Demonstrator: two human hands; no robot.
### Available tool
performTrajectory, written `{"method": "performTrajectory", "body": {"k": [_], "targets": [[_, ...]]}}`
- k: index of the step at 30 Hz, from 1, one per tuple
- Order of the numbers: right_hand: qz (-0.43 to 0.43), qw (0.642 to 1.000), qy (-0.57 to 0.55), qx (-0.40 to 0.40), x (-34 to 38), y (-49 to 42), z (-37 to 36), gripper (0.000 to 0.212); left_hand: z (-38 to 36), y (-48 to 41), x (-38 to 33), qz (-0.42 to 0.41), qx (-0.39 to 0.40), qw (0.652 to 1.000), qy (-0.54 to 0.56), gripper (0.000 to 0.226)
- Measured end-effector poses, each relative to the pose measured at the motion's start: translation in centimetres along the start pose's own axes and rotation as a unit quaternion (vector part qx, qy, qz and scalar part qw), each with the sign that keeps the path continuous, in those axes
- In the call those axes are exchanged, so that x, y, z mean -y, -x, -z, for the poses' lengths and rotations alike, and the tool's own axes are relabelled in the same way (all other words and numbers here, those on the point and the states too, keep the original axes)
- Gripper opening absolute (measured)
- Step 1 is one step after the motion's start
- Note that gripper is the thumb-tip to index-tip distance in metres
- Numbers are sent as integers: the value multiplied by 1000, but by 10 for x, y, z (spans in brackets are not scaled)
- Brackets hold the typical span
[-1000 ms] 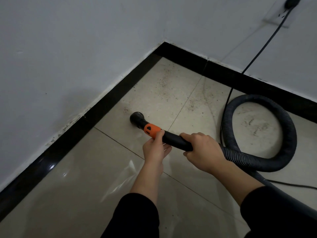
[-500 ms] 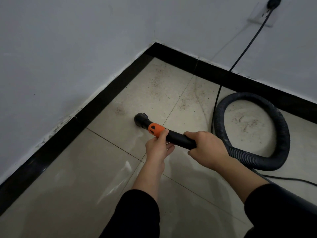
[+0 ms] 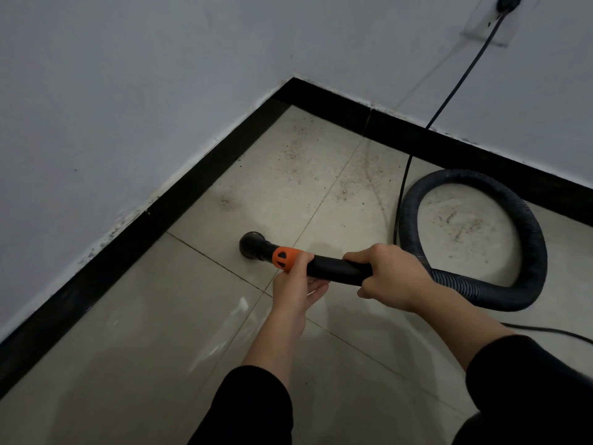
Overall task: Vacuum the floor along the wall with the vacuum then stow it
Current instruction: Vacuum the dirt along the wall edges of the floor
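A black vacuum hose ends in a round nozzle (image 3: 252, 245) that touches the beige tile floor (image 3: 154, 332) near the left wall's black baseboard (image 3: 179, 200). Behind the nozzle is an orange collar (image 3: 282, 256). My left hand (image 3: 296, 289) holds the tube from below at that collar. My right hand (image 3: 390, 273) grips the black tube further back from above. The ribbed hose (image 3: 526, 226) loops on the floor to the right. Brownish dirt specks (image 3: 298, 155) lie on the tiles toward the corner.
A black power cord (image 3: 449, 104) runs from a wall socket (image 3: 494, 20) down to the floor beside the hose loop. Two grey-white walls meet in a corner at the back. More dirt lies inside the hose loop (image 3: 462, 226).
The nozzle has slid back along the floor, away from the left baseboard and the corner. Both hands keep the same hold on the tube.
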State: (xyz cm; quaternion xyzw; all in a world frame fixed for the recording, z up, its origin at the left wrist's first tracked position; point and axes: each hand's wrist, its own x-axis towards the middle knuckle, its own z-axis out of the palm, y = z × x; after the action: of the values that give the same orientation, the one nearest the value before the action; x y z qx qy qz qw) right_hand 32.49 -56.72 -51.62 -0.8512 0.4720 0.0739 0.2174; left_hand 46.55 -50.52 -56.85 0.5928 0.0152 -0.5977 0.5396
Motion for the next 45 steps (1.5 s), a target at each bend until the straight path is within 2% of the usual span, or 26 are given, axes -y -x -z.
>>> {"method": "performTrajectory", "body": {"k": [8,15,20,26,29,32,37,45], "targets": [[58,998,5,27,22,-4,-4,38,26,8,1,-3,-29,999,27,22],[74,997,18,10,36,-11,-14,35,37,4,-15,5,-60,998,11,21],[64,997,31,-17,38,-14,-17,29,36,-4,-33,26,-32,999,-25,24],[25,999,19,-39,33,-28,-21,26,31,-24,-61,61,21,990,-125,22],[5,999,8,-33,35,-45,-17,26,29,-39,-77,64,39,987,-144,19],[-14,1000,13,-8,41,-62,-6,27,30,-54,-90,61,47,988,-133,26],[-43,995,22,90,47,-100,24,37,20,-71,-87,22,22,996,-83,26],[10,997,2,74,26,-115,2,44,15,-86,-68,-51,-23,997,-58,21]]}}
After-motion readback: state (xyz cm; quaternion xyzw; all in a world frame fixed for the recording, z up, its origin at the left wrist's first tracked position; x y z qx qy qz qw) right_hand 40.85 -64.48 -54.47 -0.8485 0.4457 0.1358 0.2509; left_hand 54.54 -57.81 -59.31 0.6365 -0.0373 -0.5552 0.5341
